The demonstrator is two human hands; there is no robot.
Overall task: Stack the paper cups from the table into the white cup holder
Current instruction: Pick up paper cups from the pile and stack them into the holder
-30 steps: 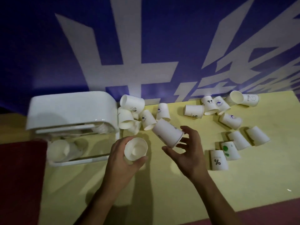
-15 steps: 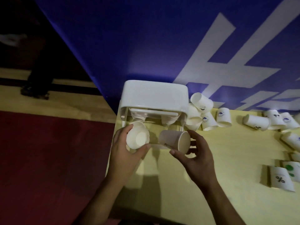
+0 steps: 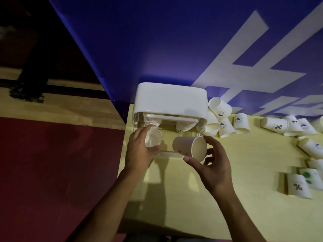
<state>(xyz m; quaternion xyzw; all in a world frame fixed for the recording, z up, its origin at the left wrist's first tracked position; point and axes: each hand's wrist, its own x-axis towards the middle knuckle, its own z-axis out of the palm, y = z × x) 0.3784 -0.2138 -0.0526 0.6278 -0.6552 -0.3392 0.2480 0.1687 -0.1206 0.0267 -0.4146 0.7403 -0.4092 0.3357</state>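
The white cup holder (image 3: 170, 100) stands at the table's back left, with cup stacks hanging under its left and right sides. My left hand (image 3: 139, 151) grips a white paper cup (image 3: 153, 137), mouth toward me, just below the holder's left stack. My right hand (image 3: 212, 163) holds a second paper cup (image 3: 189, 148) on its side, mouth to the right, in front of the holder's base. Several loose paper cups (image 3: 274, 124) lie scattered on the table to the right.
The yellow table (image 3: 244, 198) ends at its left edge beside the holder, with red floor (image 3: 52, 172) below. A blue banner wall (image 3: 174, 41) rises right behind the holder. More cups (image 3: 298, 186) lie at the far right.
Both hands have carried their cups from the table's middle to the holder. The left cup has risen closer under the left stack; the right cup now lies in front of the base.
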